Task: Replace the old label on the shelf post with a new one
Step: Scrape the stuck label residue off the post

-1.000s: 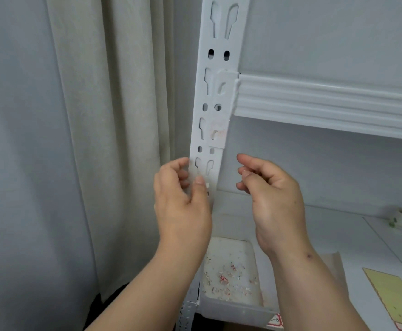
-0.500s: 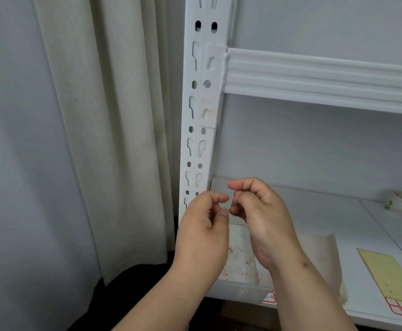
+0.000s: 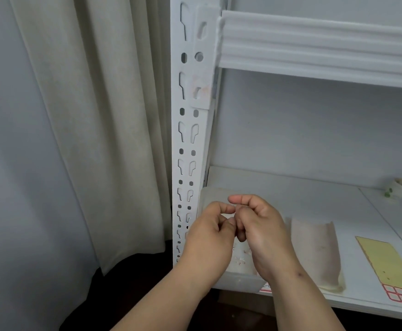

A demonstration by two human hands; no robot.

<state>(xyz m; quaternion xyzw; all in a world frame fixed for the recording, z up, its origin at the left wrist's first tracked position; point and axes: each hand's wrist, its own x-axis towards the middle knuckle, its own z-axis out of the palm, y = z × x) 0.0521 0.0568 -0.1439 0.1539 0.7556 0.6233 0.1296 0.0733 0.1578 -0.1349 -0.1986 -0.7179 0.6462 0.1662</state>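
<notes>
Looks about halfway, judging by the white perforated metal shelf post (image 3: pixel 190 130): only faint pinkish label residue (image 3: pixel 201 88) left up near the beam bracket, no fresh sticker on yet. Lower right on the shelf, yellow backing sheet with red-bordered blank labels (image 3: pixel 391 268), no readable writing anywhere. Left hand (image 3: pixel 209 237) and right hand (image 3: pixel 259 225) fingertips touching, pinching some tiny pale scrap (image 3: pixel 226 215) over a shallow white tray (image 3: pixel 240 280), can't tell what exactly.

curtain (image 3: pixel 95 130) left | paper cup (image 3: pixel 401 188) far right | clear tray (image 3: pixel 239 280) shelf front
</notes>
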